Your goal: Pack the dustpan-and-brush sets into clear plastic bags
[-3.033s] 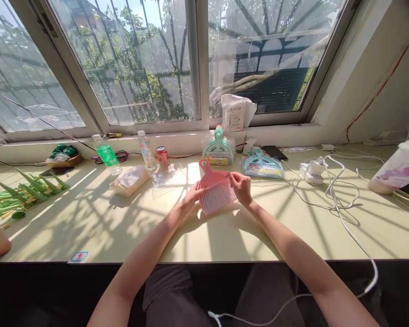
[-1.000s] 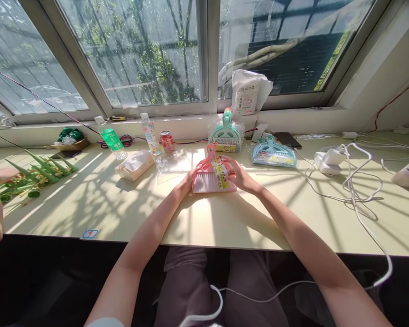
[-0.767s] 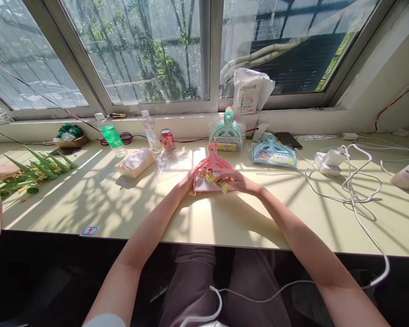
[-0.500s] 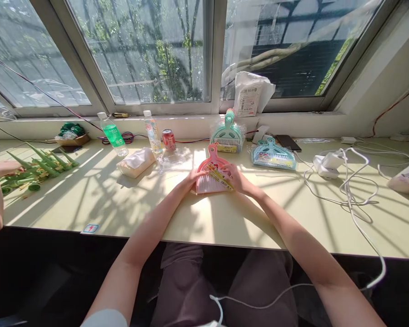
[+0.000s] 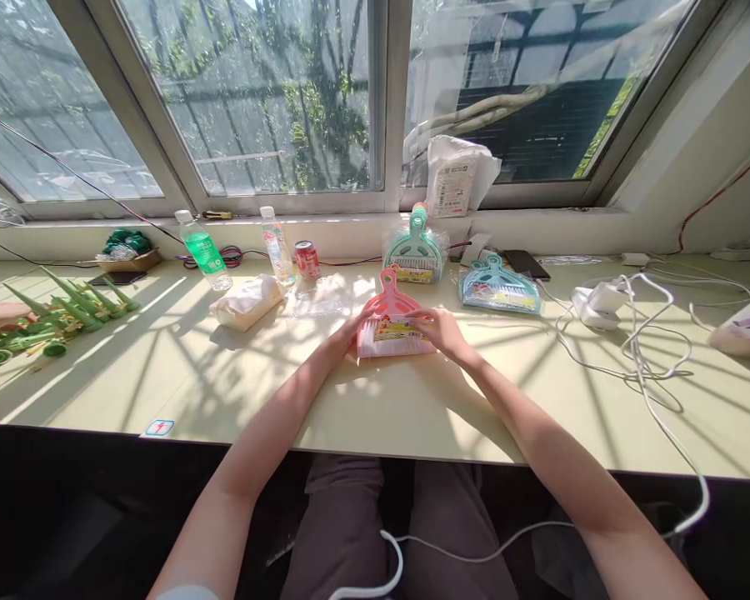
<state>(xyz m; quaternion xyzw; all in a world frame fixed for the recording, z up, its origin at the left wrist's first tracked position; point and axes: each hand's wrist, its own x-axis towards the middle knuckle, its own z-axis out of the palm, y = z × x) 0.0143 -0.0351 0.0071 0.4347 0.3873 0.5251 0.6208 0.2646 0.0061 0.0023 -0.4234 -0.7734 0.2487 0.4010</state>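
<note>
A pink dustpan and brush set (image 5: 390,293) lies on the table in front of me, its handle pointing toward the window and its pale bristles toward me. Across it sits a printed yellow label card (image 5: 395,327). My left hand (image 5: 352,330) grips the left edge of the set, thumb on top. On the other side, my right hand (image 5: 438,327) has its fingers closed over the right edge, the fingertips reaching the upper right of the card. The undersides of both hands are hidden.
Behind stand a green dustpan set (image 5: 416,250) and a blue one (image 5: 500,287), both wrapped. A tissue pack (image 5: 247,302), green-labelled bottle (image 5: 205,250), clear bottle (image 5: 277,248) and red can (image 5: 307,260) are leftward. White cables (image 5: 641,350) lie right. Another person's hand (image 5: 3,315) touches green stalks (image 5: 78,304).
The label card has turned from slanted to nearly level across the pink set. My right hand has shifted slightly with it. My left hand stays at the left edge.
</note>
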